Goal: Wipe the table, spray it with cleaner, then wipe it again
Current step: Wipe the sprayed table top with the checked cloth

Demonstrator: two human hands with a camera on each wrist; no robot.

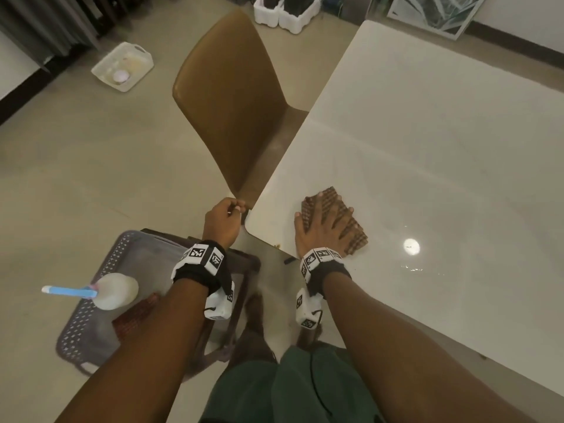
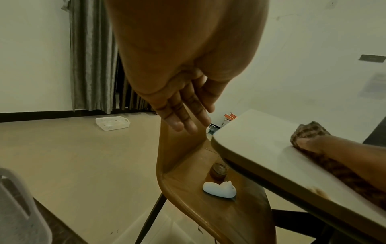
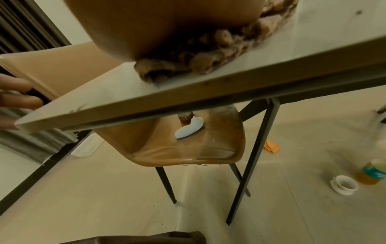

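A brown checked cloth [image 1: 357, 236] lies on the white table [image 1: 427, 132] near its near-left corner. My right hand [image 1: 325, 218] presses flat on it with fingers spread; the right wrist view shows the palm [image 3: 156, 24] on the bunched cloth [image 3: 208, 54]. My left hand [image 1: 227, 216] hangs just off the table corner beside the chair back, fingers relaxed and holding nothing [image 2: 183, 115]. A pale spray bottle [image 1: 114, 290] with a blue nozzle stands in a grey basket [image 1: 70, 331] at the lower left, behind my left forearm.
A tan chair [image 1: 232, 96] is pushed against the table's left edge; a white object [image 2: 219, 189] and a small jar [image 2: 218, 170] sit on its seat. A white basket [image 1: 122, 67] is on the floor. A jar [image 3: 374, 171] and a white cup [image 3: 343, 184] stand under the table.
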